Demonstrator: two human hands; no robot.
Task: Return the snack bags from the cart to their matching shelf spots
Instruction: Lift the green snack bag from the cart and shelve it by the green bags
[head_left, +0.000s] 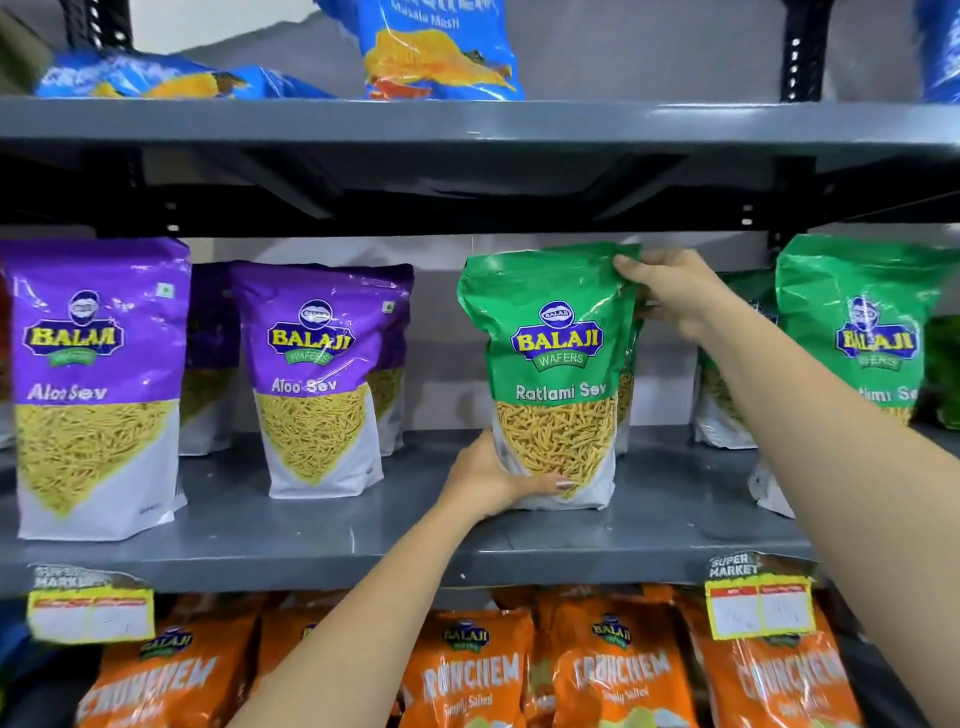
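A green Ratlami Sev bag (556, 364) stands upright on the grey middle shelf (311, 540), right of centre. My left hand (493, 480) cups its lower left corner, thumb across the front. My right hand (670, 291) pinches its top right corner. Another green bag shows just behind it. More green Ratlami Sev bags (862, 332) stand to the right, partly hidden by my right forearm. The cart is out of view.
Purple Aloo Sev bags (98, 384) (317, 379) stand at the left of the same shelf. Blue chip bags (441, 52) sit on the shelf above. Orange Crunchem bags (467, 675) fill the shelf below. Yellow price tags (758, 608) hang from the shelf edge.
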